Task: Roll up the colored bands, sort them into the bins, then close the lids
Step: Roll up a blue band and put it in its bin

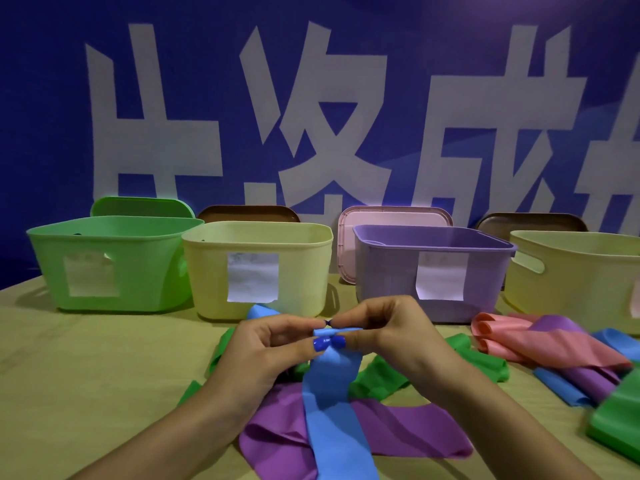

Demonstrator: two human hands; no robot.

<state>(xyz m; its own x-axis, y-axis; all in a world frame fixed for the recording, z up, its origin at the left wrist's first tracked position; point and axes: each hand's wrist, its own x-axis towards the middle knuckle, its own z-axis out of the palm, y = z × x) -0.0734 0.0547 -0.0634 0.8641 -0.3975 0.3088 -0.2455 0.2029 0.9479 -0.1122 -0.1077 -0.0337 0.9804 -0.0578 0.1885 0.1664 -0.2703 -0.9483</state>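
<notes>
My left hand (273, 344) and my right hand (377, 330) both pinch the far end of a blue band (332, 410), thumbs and fingertips meeting at its curled edge. The band runs toward me over a purple band (408, 431) and a green band (384, 379) on the table. Behind stand four open bins: a green bin (104, 265), a yellow bin (256, 268), a purple bin (433, 271) and a second yellow bin (575, 275) at the right edge.
Lids lean against the blue wall behind the bins: a green lid (138, 206), a brown lid (247, 213), a pink lid (391, 216), another brown lid (530, 221). A heap of pink, purple, blue and green bands (554, 355) lies at the right.
</notes>
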